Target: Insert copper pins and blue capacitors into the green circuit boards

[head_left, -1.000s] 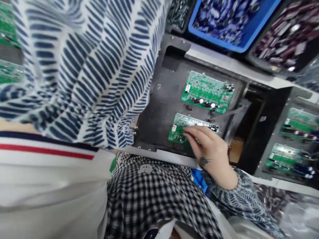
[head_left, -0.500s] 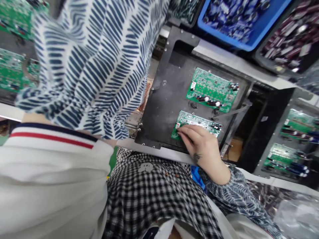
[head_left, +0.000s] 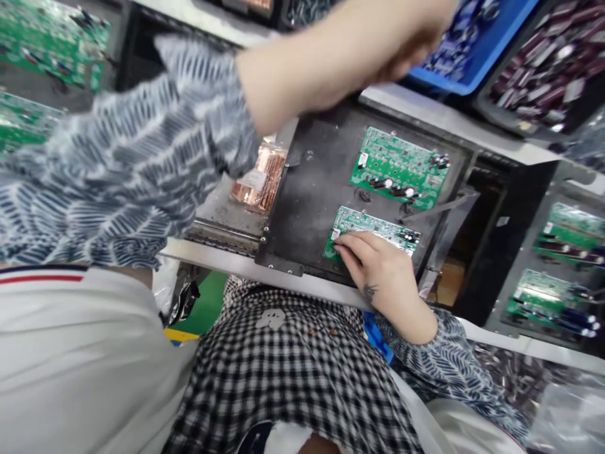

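My left hand (head_left: 420, 38), smeared by motion, is over the near left part of a blue bin (head_left: 491, 69) of blue-sleeved cylindrical parts. Its fingers are too blurred to show whether they hold anything. At the lower green circuit board (head_left: 368, 221), my right hand (head_left: 378, 261) has thumb and forefinger pinched together at the left end. What lies between those fingertips is hidden. The upper circuit board (head_left: 401, 167), carrying several black cylindrical parts along its near edge, sits on the same black tray (head_left: 302, 202).
Right of the blue bin stands a dark bin (head_left: 501, 113) of maroon cylindrical parts. Another black tray (head_left: 510, 246) with two boards is at right. Copper-coloured pieces (head_left: 265, 180) lie left of the middle tray. More boards (head_left: 51, 38) appear at far left.
My left arm has swung in lower across the view, bringing the hand into sight by the blue bin. The right hand keeps its pinch at the lower board.
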### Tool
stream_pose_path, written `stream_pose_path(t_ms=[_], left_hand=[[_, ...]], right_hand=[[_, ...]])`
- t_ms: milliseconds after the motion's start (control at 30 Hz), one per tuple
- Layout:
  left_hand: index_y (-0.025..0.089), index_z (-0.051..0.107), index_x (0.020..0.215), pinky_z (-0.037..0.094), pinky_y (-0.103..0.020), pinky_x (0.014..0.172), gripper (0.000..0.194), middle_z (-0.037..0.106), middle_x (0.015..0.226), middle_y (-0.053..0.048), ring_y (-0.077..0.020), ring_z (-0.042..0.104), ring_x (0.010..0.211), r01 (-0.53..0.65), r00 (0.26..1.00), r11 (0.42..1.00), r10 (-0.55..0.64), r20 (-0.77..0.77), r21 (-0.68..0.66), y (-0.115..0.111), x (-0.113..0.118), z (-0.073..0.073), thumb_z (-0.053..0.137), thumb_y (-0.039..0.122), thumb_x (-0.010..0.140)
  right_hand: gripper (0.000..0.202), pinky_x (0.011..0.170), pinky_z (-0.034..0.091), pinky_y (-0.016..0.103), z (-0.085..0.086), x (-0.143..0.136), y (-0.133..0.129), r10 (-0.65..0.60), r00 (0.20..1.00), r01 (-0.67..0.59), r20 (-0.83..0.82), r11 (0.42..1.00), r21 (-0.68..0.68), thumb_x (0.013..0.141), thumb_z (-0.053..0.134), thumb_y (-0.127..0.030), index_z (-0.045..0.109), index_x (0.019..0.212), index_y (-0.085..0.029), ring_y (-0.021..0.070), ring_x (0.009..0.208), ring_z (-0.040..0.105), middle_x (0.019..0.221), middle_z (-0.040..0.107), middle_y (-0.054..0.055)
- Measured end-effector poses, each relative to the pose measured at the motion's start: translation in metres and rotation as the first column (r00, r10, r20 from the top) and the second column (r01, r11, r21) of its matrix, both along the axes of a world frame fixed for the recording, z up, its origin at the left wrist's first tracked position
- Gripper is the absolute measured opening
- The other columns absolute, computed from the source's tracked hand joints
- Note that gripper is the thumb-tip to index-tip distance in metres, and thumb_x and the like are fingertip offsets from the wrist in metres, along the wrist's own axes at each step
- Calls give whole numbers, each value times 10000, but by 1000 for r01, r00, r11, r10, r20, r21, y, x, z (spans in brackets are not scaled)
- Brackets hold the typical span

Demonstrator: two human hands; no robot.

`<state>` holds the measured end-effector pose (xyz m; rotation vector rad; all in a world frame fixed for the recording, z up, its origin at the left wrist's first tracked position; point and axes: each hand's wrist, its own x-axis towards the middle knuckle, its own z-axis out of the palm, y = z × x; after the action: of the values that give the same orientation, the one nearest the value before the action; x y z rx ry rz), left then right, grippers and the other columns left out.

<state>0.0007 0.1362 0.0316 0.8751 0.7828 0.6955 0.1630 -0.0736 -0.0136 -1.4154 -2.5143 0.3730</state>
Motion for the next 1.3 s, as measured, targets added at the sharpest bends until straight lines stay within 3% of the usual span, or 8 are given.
stream_pose_path(t_ms=[100, 433, 567, 733, 867, 1000, 1133, 1300], left_hand=[[129, 506, 837, 396, -105, 564, 195, 562, 733, 40, -15, 530, 624, 152, 988, 960, -144, -52, 235, -38, -11, -5, 512, -26, 955], [122, 661, 905, 520, -238, 833, 50, 650, 777, 5, -111, 675, 825, 296, 953, 945, -282, -108, 141, -84, -21, -26, 648, 74, 901], [127, 704, 887, 529, -252, 838, 8, 658, 753, -5, -109, 657, 778, 366, 930, 922, -364, -39, 129, -92, -24, -35, 699, 126, 881], [125, 724, 912, 546, -258, 851, 42, 685, 775, 2, -93, 664, 776, 526, 849, 850, -521, 91, -43, -107, -17, -24, 708, 149, 882], [120, 720, 932, 539, -268, 962, 92, 719, 895, -18, -91, 683, 889, 456, 888, 865, -426, 175, -211, -111, 5, -11, 642, 78, 907], [88, 718, 1013, 521, -298, 1046, 267, 736, 1000, -74, -109, 701, 961, 395, 916, 853, -341, 210, -341, -111, 38, -10, 492, -22, 925], [68, 700, 1126, 497, -356, 1103, 260, 732, 1083, -108, -135, 710, 1003, 413, 911, 822, -369, 185, -393, -114, 58, -19, 511, 11, 957], [86, 682, 1049, 498, -328, 1092, 256, 729, 1090, -90, -103, 704, 995, 343, 939, 855, -326, 113, -388, -113, 55, -34, 529, -63, 907]], right_hand=[[188, 766, 567, 303, -1, 1, 2, 3, 1000, -3, -3, 1000, -25, 1034, 553, -267, 723, 1051, -190, 193, 877, 725, 999, 771, 67], [217, 783, 592, 362, 10, -5, -2, -89, 993, 90, -81, 996, 9, 1000, 615, -311, 708, 1177, -226, 235, 906, 723, 1047, 760, 87], [363, 803, 617, 393, 34, 5, 6, -341, 839, 330, -424, 938, -103, 984, 627, -260, 618, 1345, -301, 198, 859, 712, 1117, 723, 59], [111, 803, 612, 430, 37, 16, 9, -408, 715, 292, -567, 912, -288, 950, 666, -345, 724, 1014, -276, 246, 965, 700, 1040, 706, 72], [78, 760, 596, 376, 42, 44, 20, -410, 601, 301, -685, 911, -281, 934, 690, -336, 712, 935, -261, 199, 870, 711, 960, 741, 44], [68, 673, 539, 320, 38, 93, 66, -529, 722, 556, -447, 827, -80, 842, 758, -240, 764, 892, -193, 167, 720, 696, 855, 775, 71], [66, 710, 491, 304, 10, 125, 116, -592, 802, 583, -82, 805, -105, 781, 777, -112, 791, 810, -170, 143, 691, 663, 809, 782, 76], [208, 590, 431, 246, -19, 130, 136, -664, 734, 622, -141, 741, -251, 749, 785, -83, 733, 940, -147, 67, 530, 547, 670, 723, 3]])
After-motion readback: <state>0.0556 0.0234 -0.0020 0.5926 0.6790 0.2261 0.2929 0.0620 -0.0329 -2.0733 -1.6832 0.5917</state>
